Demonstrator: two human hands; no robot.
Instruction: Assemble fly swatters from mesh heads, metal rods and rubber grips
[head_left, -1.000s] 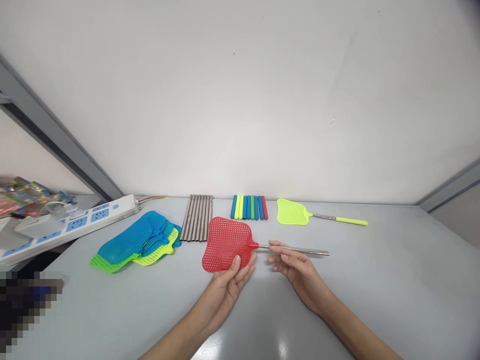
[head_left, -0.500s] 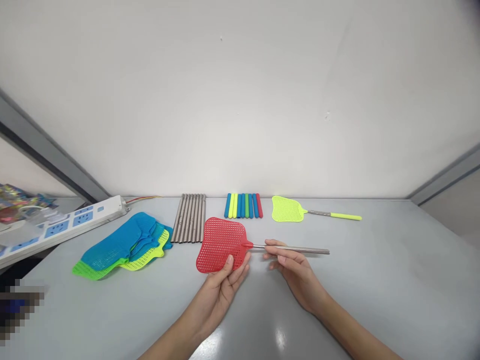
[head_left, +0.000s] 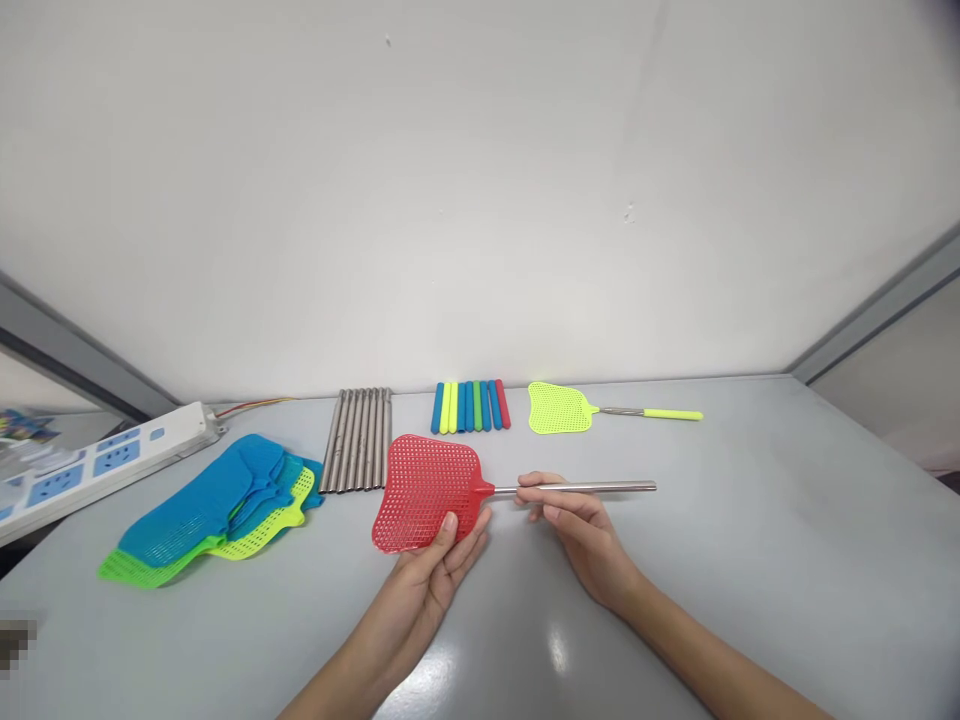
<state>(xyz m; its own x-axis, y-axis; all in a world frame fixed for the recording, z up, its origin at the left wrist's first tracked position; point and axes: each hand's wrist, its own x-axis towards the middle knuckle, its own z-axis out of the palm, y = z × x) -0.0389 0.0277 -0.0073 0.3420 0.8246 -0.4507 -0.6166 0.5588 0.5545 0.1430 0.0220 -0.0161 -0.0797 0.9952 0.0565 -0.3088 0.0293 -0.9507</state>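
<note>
A red fly swatter head (head_left: 429,485) lies nearly level above the table, held at its lower edge by my left hand (head_left: 435,585), thumb on top and fingers beneath. From its neck a silver metal rod (head_left: 619,487) runs to the right, without a coloured grip on its end. My right hand (head_left: 577,530) has its fingers closed around the rod near the neck. Farther back lies a yellow fly swatter (head_left: 562,408) with a metal rod and yellow grip. Beyond the red head stand out metal rods (head_left: 356,440) in a row and several coloured grips (head_left: 469,407).
At left is a pile of blue, green and yellow swatter heads (head_left: 202,500). A white power strip (head_left: 112,460) with blue sockets lies along the table's left edge. The pale wall (head_left: 480,220) closes off the back of the grey table (head_left: 750,530).
The view has turned slightly, so most things sit farther left. Both hands keep their hold on the red swatter, and its rod now looks closer to level.
</note>
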